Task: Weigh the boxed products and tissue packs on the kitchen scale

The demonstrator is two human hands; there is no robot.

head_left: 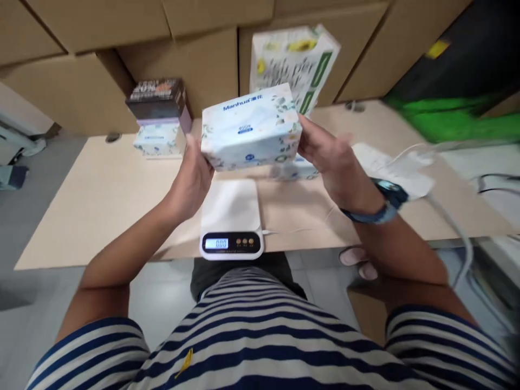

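Between my two hands, up above the table, is a pale blue tissue pack (249, 130) with a leaf pattern and the word Manhua on it. My left hand (194, 173) grips its left end, thumb up along the side. At the right end my right hand (331, 154) has its fingers pressed against the pack. Below it, near the table's front edge, lies a white digital scale (231, 208) with nothing on its plate; the display reads 0.00. Another pale blue pack (298, 168) sits behind the scale, partly hidden by the held one.
At the back left, dark and lilac boxes (158, 100) stand on another leaf-patterned pack (156, 138). A tall white carton (290, 59) stands at the back. Cardboard boxes (195, 65) wall off the table's (109, 200) far side. White cables and a plastic bag (394, 170) lie right.
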